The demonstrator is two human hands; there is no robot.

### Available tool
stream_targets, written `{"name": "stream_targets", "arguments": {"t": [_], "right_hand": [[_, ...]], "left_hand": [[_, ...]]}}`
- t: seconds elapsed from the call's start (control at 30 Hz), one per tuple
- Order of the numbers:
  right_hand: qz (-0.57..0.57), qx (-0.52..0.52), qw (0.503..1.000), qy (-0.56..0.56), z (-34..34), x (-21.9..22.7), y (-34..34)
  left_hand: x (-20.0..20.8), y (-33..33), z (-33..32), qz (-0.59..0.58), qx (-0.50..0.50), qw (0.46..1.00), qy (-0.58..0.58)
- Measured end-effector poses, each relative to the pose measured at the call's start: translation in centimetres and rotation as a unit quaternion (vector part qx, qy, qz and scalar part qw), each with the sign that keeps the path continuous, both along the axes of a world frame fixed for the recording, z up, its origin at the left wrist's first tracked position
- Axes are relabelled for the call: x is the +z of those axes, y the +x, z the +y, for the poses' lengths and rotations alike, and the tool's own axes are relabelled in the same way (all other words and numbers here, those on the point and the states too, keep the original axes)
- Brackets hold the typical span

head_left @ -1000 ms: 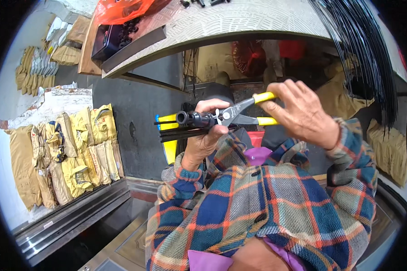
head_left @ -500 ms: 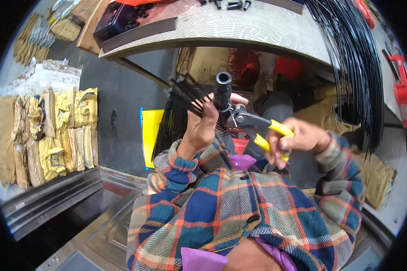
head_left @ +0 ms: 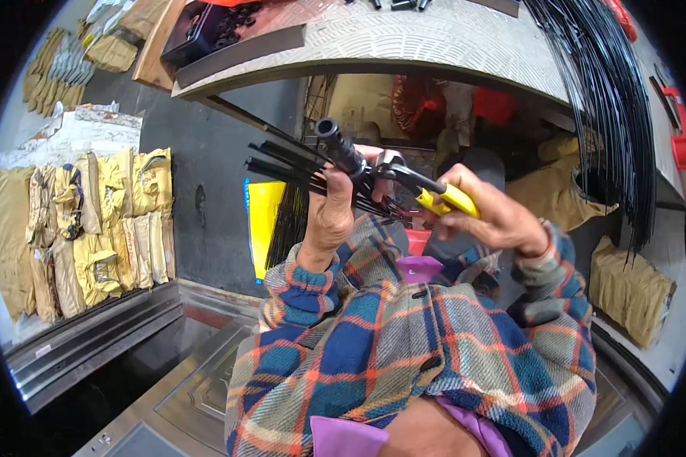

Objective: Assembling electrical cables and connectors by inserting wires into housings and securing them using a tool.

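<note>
My left hand (head_left: 331,217) is closed around a black tubular fitting (head_left: 341,148), its hollow end pointing up and to the left. Several thin black rods (head_left: 282,164) fan out leftward from the same grip. In my right hand (head_left: 503,217) is a pair of pliers (head_left: 459,200) with yellow handles, which the fingers press close together. The pliers' dark jaws meet the fitting's lower part beside my left fingers. What exactly lies between the jaws is too small to make out.
A patterned worktable (head_left: 434,42) spans the far side, with a bin (head_left: 198,30) of small black parts. Long black rods (head_left: 613,114) hang over its right side. Stacked paper sacks (head_left: 99,221) lie at left; a yellow bag (head_left: 265,221) hangs near my left forearm.
The pliers' handles have gone from spread to squeezed together. The fitting has tilted and shifted left, and my right hand has moved slightly up with the pliers.
</note>
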State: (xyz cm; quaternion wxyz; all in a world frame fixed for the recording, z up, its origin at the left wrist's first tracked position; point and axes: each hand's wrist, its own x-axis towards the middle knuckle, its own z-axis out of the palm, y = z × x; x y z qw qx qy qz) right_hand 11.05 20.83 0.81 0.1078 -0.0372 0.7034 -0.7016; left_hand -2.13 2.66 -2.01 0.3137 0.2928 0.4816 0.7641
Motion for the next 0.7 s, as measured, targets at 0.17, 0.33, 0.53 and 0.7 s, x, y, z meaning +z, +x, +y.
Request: {"name": "stream_targets", "arguments": {"t": [0.17, 0.33, 0.53, 0.7], "right_hand": [[-0.022, 0.048, 0.99, 0.13, 1.7, 3.3, -0.8], [-0.08, 0.024, 0.975, 0.204, 0.6, 3.1, -1.1], [0.109, -0.123, 0.962, 0.218, -2.6, -1.6, -0.3], [-0.054, -0.079, 0.994, -0.044, -2.2, -3.0, -1.6]], "left_hand": [[-0.1, -0.1, -0.1, -0.005, -0.026, 1.0, 0.003], [0.6, 0.5, -0.1, 0.042, 0.007, 0.998, -0.036], [0.0, 0.2, 0.2, 0.082, 0.011, 0.995, -0.062], [-0.2, -1.1, 0.4, 0.032, 0.027, 0.999, -0.026]]}}
